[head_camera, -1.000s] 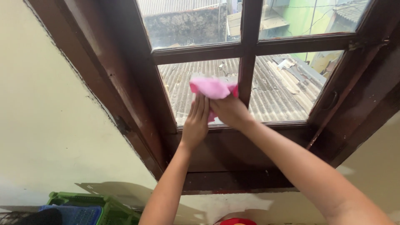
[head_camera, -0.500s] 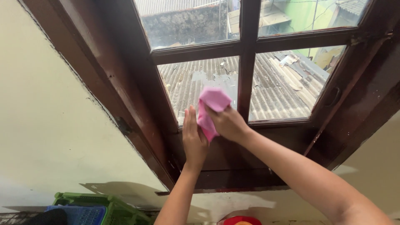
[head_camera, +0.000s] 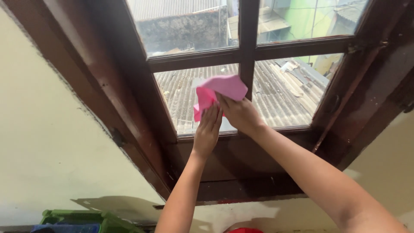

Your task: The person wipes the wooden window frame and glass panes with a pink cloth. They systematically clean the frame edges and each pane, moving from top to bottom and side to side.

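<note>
A pink cloth is pressed against the lower left glass pane of a dark brown wooden window. My right hand grips the cloth from below, close to the vertical bar between the panes. My left hand lies flat with its fingers together on the glass, touching the cloth's lower left edge. Both forearms reach up from the bottom of the view.
A cream wall surrounds the window. A green plastic crate with a blue basket sits at the bottom left, and a red object at the bottom edge. Corrugated roofs show through the glass.
The cloth and both hands slid down the pane, then back up; the cloth now spreads higher by the vertical bar. The view has shifted slightly.
</note>
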